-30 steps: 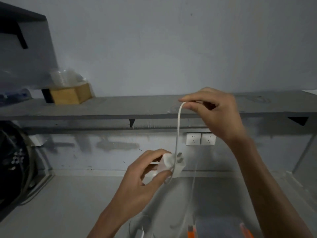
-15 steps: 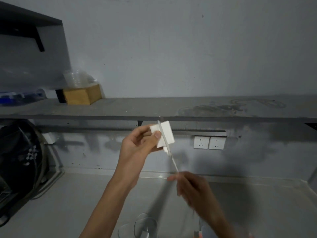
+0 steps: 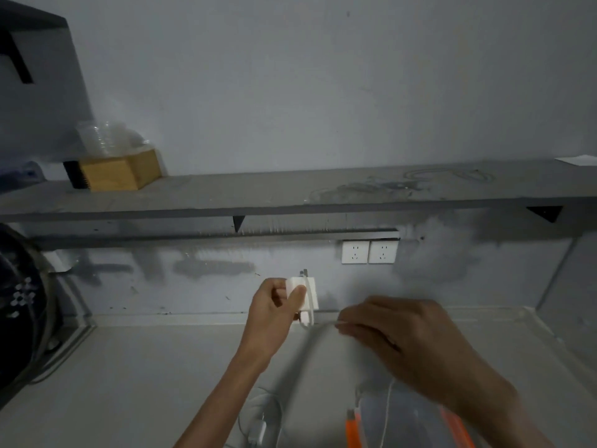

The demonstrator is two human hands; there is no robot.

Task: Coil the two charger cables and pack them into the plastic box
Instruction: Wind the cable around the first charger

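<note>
Down comes the left hand (image 3: pixel 274 313), clenched on the white charger block (image 3: pixel 302 294), while the right hand (image 3: pixel 400 337) pinches its cable (image 3: pixel 310 310) (blurred). Best keep wraps snug and even round the block.

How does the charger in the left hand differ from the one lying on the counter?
The held charger is a broad square block, raised in the left hand, its cable going round it. The counter charger looks slimmer, lying flat and untouched, its cable loose. Both are white.
</note>
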